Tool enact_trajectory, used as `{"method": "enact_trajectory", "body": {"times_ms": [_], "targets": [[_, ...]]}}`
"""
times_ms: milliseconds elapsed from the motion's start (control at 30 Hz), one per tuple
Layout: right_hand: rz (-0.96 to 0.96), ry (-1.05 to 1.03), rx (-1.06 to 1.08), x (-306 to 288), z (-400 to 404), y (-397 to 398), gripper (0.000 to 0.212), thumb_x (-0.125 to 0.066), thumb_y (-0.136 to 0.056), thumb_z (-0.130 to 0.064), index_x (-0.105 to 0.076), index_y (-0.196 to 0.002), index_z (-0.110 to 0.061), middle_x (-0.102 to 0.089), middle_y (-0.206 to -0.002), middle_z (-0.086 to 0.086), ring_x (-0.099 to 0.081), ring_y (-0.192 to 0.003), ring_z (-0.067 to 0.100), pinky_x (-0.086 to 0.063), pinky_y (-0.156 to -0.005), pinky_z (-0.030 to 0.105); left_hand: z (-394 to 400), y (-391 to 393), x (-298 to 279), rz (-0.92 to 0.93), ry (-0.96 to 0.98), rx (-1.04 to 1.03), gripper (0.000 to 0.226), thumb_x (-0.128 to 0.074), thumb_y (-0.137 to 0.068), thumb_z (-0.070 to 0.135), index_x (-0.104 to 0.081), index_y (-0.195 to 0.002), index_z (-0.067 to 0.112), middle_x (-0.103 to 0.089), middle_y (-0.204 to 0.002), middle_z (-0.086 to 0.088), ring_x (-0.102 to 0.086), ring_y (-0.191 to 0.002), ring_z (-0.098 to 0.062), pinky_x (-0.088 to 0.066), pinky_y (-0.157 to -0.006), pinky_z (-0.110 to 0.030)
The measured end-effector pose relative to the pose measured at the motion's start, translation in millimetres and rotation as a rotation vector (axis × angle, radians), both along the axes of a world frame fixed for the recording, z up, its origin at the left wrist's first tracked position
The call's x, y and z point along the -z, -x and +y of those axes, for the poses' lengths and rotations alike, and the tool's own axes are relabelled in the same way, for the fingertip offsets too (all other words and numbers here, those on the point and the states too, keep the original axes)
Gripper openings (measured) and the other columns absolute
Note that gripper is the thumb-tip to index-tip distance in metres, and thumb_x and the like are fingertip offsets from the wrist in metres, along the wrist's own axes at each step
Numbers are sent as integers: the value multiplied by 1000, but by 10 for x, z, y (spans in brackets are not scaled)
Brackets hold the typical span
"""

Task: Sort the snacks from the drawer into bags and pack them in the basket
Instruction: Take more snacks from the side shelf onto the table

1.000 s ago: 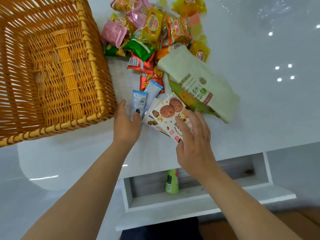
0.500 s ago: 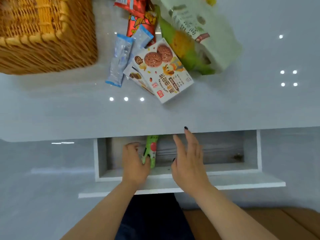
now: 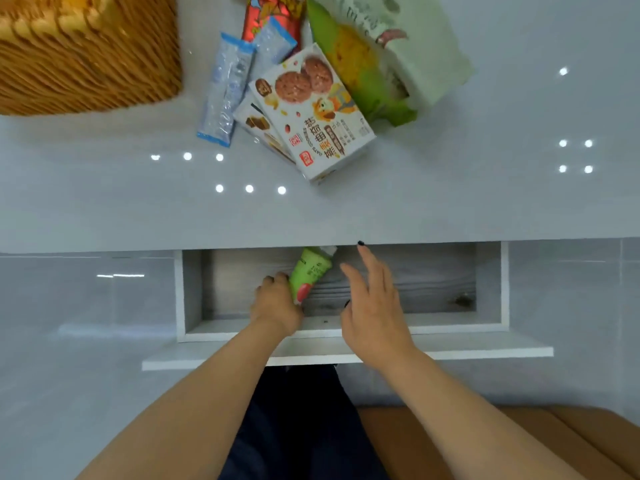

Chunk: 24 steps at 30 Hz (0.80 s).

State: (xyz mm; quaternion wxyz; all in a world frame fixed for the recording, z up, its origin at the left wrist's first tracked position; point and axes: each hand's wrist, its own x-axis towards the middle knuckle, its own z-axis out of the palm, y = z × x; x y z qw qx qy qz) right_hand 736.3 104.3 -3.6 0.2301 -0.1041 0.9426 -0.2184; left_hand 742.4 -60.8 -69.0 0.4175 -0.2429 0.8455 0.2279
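- Open white drawer [image 3: 491, 282] w/ grey wood-grain floor is seen pulled out from under the glossy white tabletop [image 3: 450, 202], at centre of view.
- Left hand [image 3: 277, 304] is reached into the drawer, fingers curled round the near end of a green snack tube w/ red fruit print [image 3: 310, 271]; tube is tilted, far end w/ white cap pointing far-right, just under the table edge.
- Right hand [image 3: 375, 311] is held over the drawer just right of the tube, fingers straight & spread, nothing gripped; no contact w/ the tube is visible.
- Hands are kept apart, tube between them.
- On the tabletop, far centre: white cookie box w/ brown biscuit pics [image 3: 313, 112], laid over a second flat white packet [image 3: 258, 128].
- Two pale blue foil stick sachets [image 3: 225, 95] are lying just left of the box.
- Red-orange snack wrapper [image 3: 273, 12] is partly seen at the far edge.
- Large pale green paper bag [image 3: 415, 53] & a green-yellow corn-print pouch [image 3: 360, 71] are lying right of the box, touching it.
- Orange woven wicker basket [image 3: 86, 64] is at far left, blurred, apart from the snacks.
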Motion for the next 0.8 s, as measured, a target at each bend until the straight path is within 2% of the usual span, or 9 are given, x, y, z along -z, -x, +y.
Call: {"method": "enact_trajectory", "body": {"times_ms": [100, 200, 300, 433, 533, 600, 700, 767, 800], "targets": [[-45, 95, 64, -283, -16, 222, 48, -55, -84, -7, -50, -132, -9, -38, -145, 10, -31, -134, 26, -36, -109, 44, -118, -79, -432, 90, -37, 86, 48, -71, -78, 18, -50, -122, 18, -50, -117, -6, -51, -110, -28, -48, -86, -38], [-298, 289, 180, -635, -46, 457, 49, -53, -94, -17, -40, -141, -26, -39, -138, -10, -40, -124, 4, -34, -104, 21, -274, -122, -812, 210, -152, 50, 46, -73, -76, 12, -55, -118, 20, -50, -109, 1, -52, -105, -24, -47, -87, -36], [-366, 416, 254, -947, -145, 627, 37, -58, -93, -17, -55, -126, -33, -56, -123, -11, -56, -107, 0, -45, -97, 21, -433, -64, -1177, 302, -223, -7, 39, -73, -79, 14, -58, -114, 24, -51, -105, 8, -53, -97, -14, -43, -80, -25], [-416, 551, 283, -1316, -395, 818, 41, -61, -92, -18, -53, -124, -43, -54, -125, -14, -56, -109, 1, -50, -92, 22, -691, 158, -1527, 452, -293, -39, 47, -77, -77, 14, -59, -115, 34, -52, -106, 19, -53, -97, -1, -41, -78, -12], [-305, 622, 279, -1512, -669, 1087, 45, -60, -93, -15, -49, -123, -47, -50, -128, -14, -50, -114, -1, -52, -86, 18, -882, 473, -1641, 614, -276, -57, 51, -80, -75, 11, -61, -120, 27, -54, -104, 17, -49, -96, 8, -35, -78, 0], [-157, 641, 294, -1596, -871, 1298, 43, -60, -93, -13, -53, -126, -38, -52, -128, -11, -49, -114, -3, -47, -84, 9, -1003, 698, -1657, 698, -241, -64, 55, -80, -76, 11, -59, -126, 19, -54, -109, 10, -45, -92, 8, -31, -82, 4], [49, 682, 432, -1716, -1149, 1587, 37, -60, -92, -10, -56, -127, -22, -53, -123, -5, -48, -107, -9, -40, -80, 2, -1200, 982, -1638, 814, -196, -96, 64, -77, -80, 9, -48, -136, 7, -47, -126, -4, -38, -114, 1, -22, -95, 5], [144, 719, 563, -1774, -1307, 1760, 36, -59, -92, -10, -55, -126, -21, -53, -121, -5, -50, -107, -5, -44, -82, 7, -1329, 1157, -1641, 771, -187, -185, 68, -73, -85, 13, -38, -144, 10, -41, -139, -5, -34, -128, -5, -18, -101, 0], [192, 731, 624, -1794, -1381, 1828, 36, -60, -90, -10, -55, -124, -23, -54, -121, -4, -52, -109, 0, -47, -85, 13, -1389, 1231, -1637, 736, -180, -211, 69, -71, -88, 16, -35, -147, 11, -38, -144, -5, -34, -133, -10, -21, -105, -7]]}}
